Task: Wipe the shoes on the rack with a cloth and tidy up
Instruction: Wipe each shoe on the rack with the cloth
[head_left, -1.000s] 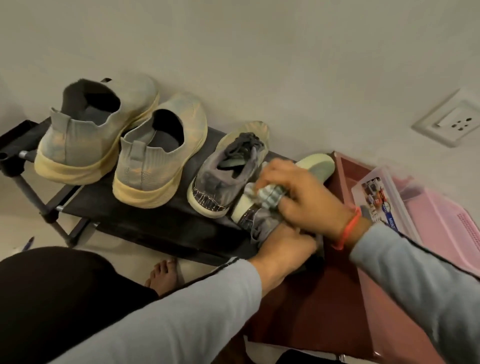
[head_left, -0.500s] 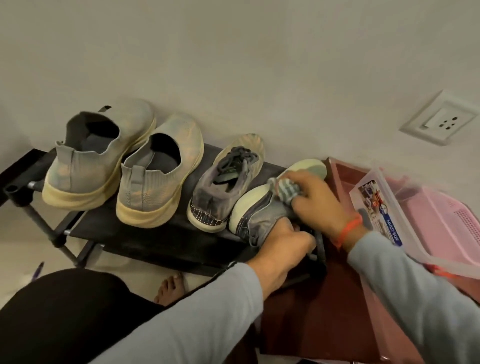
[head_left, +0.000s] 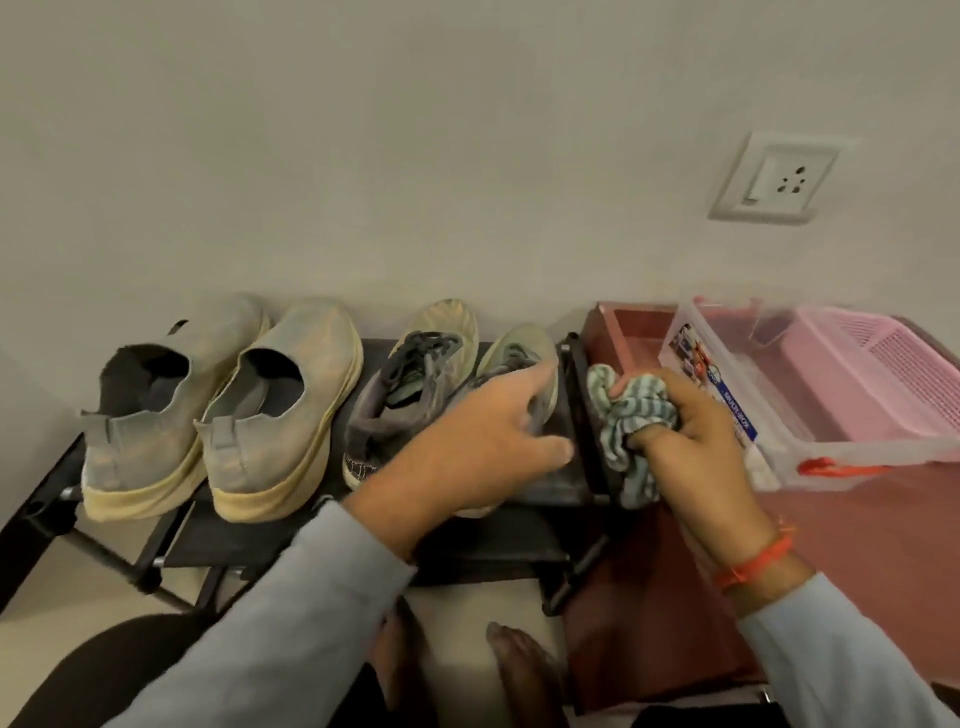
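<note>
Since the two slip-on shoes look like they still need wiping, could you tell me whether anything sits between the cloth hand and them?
Yes. The right hand holds the striped cloth at the rack's right end; the two laced grey shoes and the left hand lie between it and the slip-on shoes.

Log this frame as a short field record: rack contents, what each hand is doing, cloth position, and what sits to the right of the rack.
rack: black, low, against the wall
shoes on rack: four, toes to the wall; slip-on pair at left, laced grey pair at right
left hand: open, resting over the rightmost grey shoe
right hand: closed around the cloth
striped cloth: bunched, off the shoe, by the rack's right end
right of rack: clear plastic box, pink basket, on a reddish-brown surface
wall: socket
</note>
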